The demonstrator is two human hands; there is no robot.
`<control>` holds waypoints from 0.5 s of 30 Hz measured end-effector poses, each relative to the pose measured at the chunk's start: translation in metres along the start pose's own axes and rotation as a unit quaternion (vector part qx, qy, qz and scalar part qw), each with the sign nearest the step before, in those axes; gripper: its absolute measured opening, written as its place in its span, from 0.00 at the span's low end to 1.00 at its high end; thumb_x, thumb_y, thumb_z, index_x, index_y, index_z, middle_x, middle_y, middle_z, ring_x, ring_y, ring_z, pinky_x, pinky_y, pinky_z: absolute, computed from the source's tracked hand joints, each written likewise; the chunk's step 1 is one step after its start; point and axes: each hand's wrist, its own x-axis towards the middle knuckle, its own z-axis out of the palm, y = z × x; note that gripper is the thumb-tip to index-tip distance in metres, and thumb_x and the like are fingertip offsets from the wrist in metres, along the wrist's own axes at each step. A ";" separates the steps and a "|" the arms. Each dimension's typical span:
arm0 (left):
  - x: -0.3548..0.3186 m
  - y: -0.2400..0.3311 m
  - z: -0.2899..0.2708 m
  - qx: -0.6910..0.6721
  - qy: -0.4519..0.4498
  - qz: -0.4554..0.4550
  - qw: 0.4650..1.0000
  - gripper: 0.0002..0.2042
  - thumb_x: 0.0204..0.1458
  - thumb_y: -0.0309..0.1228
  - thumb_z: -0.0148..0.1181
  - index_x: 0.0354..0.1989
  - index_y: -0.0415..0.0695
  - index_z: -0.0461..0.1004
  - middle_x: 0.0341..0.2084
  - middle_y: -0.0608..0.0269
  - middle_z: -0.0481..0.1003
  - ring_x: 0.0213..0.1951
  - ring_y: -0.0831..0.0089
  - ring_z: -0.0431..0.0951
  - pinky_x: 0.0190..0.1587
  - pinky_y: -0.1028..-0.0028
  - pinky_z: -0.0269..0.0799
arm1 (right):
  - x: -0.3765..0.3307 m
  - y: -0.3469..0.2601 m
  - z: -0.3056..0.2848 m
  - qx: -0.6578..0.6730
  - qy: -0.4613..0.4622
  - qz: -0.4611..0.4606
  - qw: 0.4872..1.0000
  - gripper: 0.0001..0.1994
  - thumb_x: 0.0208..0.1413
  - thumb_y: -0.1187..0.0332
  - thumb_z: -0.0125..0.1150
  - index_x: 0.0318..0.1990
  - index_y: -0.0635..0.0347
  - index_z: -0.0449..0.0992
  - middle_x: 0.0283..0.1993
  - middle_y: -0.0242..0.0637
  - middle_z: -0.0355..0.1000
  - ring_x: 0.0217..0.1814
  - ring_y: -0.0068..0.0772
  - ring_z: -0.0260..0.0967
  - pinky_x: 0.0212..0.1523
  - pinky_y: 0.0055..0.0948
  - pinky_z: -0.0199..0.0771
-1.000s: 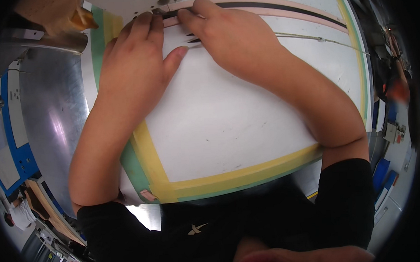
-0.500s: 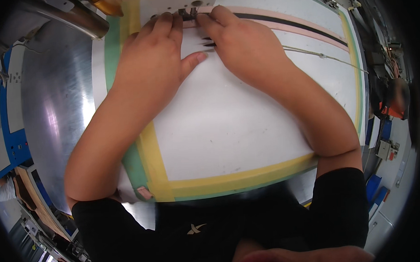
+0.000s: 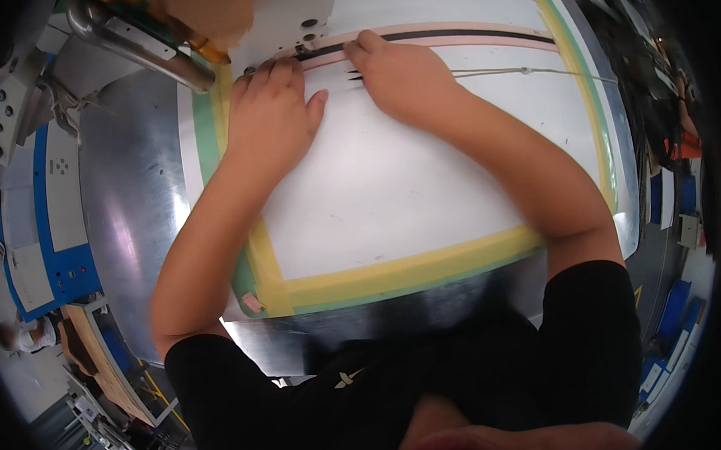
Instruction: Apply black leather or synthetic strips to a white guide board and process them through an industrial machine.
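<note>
Item: your left hand (image 3: 271, 120). It lies palm-down on the white work surface with yellow and green tape borders (image 3: 392, 215), fingers together and flat, thumb splayed toward your other hand; the fingertips touch the near end of the thin pink and black strip (image 3: 449, 38). It grips nothing.

Item: your right hand (image 3: 402, 74). It lies flat just beside the left, fingers closed and pressing on the same strip, right beside the small dark foot of the white sewing machine head (image 3: 287, 19). It presses, it does not clasp.

Item: the strip. It runs along the far edge of the white surface, from under your fingertips away to your right. A thin pale thread or wire (image 3: 531, 71) lies across the surface just below it.

Item: surroundings. A polished metal table top (image 3: 130, 203) lies under and to the left of the white surface; a blue and grey control panel (image 3: 50, 214) stands at your far left.

Change noted: against the view a second ago, both hands sit lower and further from the picture's upper edge, and more of the machine head shows above them. Their pose on the strip is unchanged, so this reads mostly as a shift of your head, with the strip held steady at the foot.
</note>
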 end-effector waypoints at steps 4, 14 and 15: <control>0.000 0.002 0.005 -0.023 -0.002 -0.046 0.999 0.26 0.60 0.43 0.61 0.59 0.35 0.75 0.58 0.49 0.76 0.59 0.53 0.76 0.61 0.55 0.68 | 0.003 -0.004 -0.005 0.009 -0.049 0.003 0.999 0.19 0.59 0.77 0.52 0.58 0.66 0.74 0.56 0.43 0.73 0.42 0.51 0.80 0.39 0.45 0.81; -0.012 -0.008 0.008 -0.053 -0.046 -0.098 0.993 0.30 0.63 0.46 0.58 0.64 0.34 0.71 0.64 0.45 0.71 0.63 0.48 0.72 0.65 0.51 0.63 | -0.021 0.025 -0.017 -0.022 -0.055 0.056 0.997 0.20 0.61 0.76 0.51 0.60 0.65 0.75 0.58 0.44 0.72 0.47 0.50 0.80 0.44 0.42 0.84; -0.012 -0.008 0.009 -0.053 -0.044 -0.095 0.993 0.30 0.63 0.46 0.58 0.64 0.34 0.71 0.64 0.45 0.71 0.63 0.48 0.72 0.65 0.51 0.63 | -0.024 0.030 -0.020 -0.023 -0.052 0.058 0.997 0.20 0.61 0.76 0.51 0.60 0.65 0.75 0.58 0.44 0.72 0.47 0.50 0.80 0.44 0.42 0.84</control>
